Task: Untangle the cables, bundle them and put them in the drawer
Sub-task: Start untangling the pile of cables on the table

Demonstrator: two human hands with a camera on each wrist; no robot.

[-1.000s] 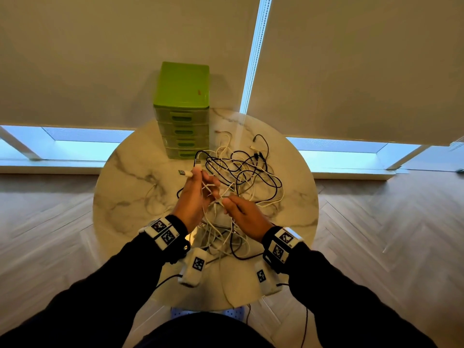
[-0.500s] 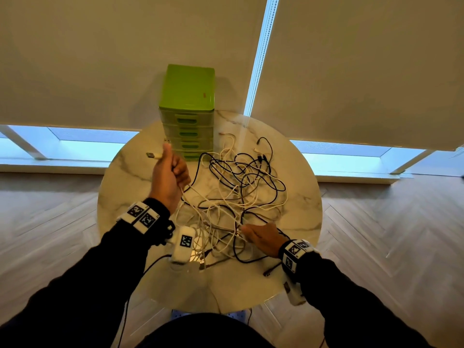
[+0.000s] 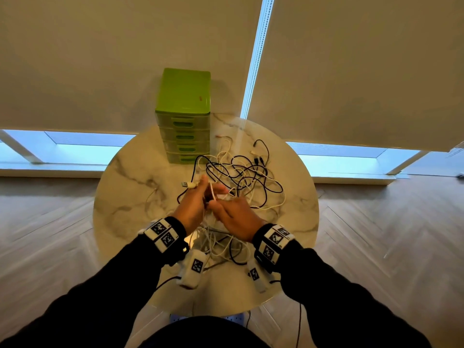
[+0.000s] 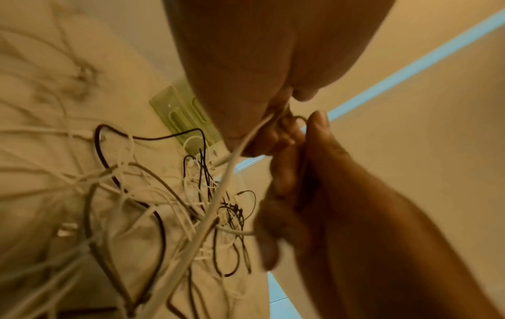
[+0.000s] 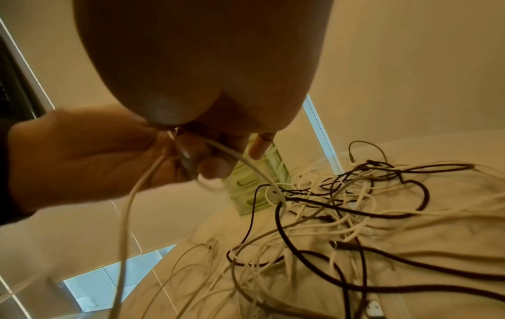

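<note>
While tangle of black and white cables sprawls from table centre to far edge, left hand and right hand pinch white cable above it; green drawer unit at far edge.

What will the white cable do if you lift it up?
The white cable, pinched by both hands, bends and droops in the wrist views, so it is probably floppy. It runs into the tangle, so lifting it likely drags others.

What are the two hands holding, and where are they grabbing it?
Both the left hand and the right hand pinch one white cable: the left near its USB plug end, the right a little further along it.
</note>
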